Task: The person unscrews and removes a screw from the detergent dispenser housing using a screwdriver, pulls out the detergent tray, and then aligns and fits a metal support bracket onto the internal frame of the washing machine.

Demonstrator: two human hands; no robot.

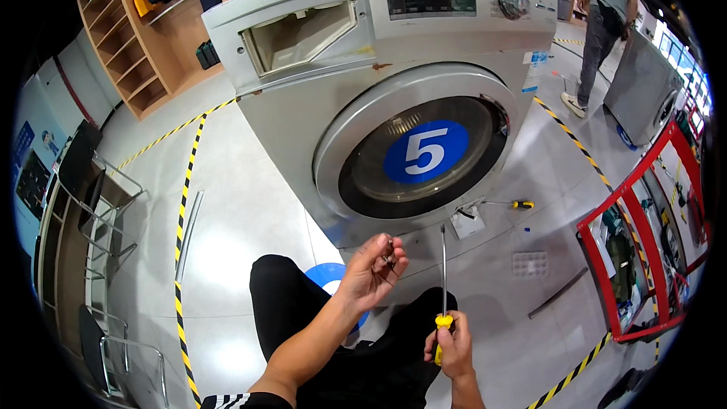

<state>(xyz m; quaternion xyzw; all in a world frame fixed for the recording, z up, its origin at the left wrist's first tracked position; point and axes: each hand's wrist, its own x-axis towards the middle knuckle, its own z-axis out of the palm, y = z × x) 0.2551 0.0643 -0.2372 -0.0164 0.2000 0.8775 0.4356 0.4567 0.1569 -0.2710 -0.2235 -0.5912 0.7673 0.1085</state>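
Your right hand [453, 347], at lower centre of the frame, grips the yellow-handled screwdriver [443, 288] upright, shaft toward the washing machine [394, 106] base. Your left hand [372, 273] pinches a small screw [389, 259]. Seat the tip squarely before turning, and keep that pinch firm.

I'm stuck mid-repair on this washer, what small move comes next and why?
Probably set the small part pinched in the left hand down on the floor: the right hand holds the screwdriver upright, tip near the washer base.
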